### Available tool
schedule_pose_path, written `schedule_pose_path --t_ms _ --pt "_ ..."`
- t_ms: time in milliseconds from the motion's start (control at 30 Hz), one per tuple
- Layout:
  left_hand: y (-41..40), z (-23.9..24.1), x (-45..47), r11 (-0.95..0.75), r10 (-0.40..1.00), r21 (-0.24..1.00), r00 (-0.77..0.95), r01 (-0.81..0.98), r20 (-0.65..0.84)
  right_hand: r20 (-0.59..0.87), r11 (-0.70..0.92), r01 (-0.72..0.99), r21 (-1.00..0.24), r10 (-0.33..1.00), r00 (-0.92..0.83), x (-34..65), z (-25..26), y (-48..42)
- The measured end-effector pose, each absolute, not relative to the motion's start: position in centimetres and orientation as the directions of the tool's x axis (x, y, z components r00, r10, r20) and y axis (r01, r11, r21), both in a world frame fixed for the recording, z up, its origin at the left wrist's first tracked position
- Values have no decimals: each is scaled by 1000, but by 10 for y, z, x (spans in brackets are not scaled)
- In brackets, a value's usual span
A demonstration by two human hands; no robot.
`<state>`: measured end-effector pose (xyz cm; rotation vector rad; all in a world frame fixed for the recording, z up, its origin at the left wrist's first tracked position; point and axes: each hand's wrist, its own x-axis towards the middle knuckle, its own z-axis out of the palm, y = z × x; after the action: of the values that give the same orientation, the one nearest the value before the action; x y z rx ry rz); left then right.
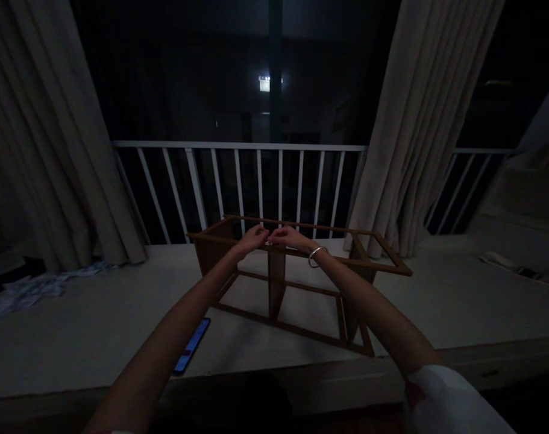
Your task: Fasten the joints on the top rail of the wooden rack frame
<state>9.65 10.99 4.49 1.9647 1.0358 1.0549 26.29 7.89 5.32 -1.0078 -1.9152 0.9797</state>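
A brown wooden shelf frame [276, 283] lies on its side on the pale window ledge. Over its upper rail, near the middle board, both hands come together with their fingertips almost touching. My left hand [253, 238] is closed in a pinch, and so is my right hand [290, 237], which has a silver bangle [316, 255] at the wrist. A tiny pale spot shows between the fingertips; the dim light hides what it is.
A lit phone [193, 346] lies on the ledge [166, 289] beside my left forearm. White railings [238, 146] stand behind the frame before a dark window. Long curtains hang left [75, 150] and right [410, 132]. Crumpled cloth [43, 289] lies at far left.
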Motion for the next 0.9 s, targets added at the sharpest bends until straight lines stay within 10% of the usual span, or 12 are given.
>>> schedule_pose_path --t_ms 900 --pt "73 31 84 -550 824 714 145 434 547 275 453 303 -838 832 -482 263 50 80"
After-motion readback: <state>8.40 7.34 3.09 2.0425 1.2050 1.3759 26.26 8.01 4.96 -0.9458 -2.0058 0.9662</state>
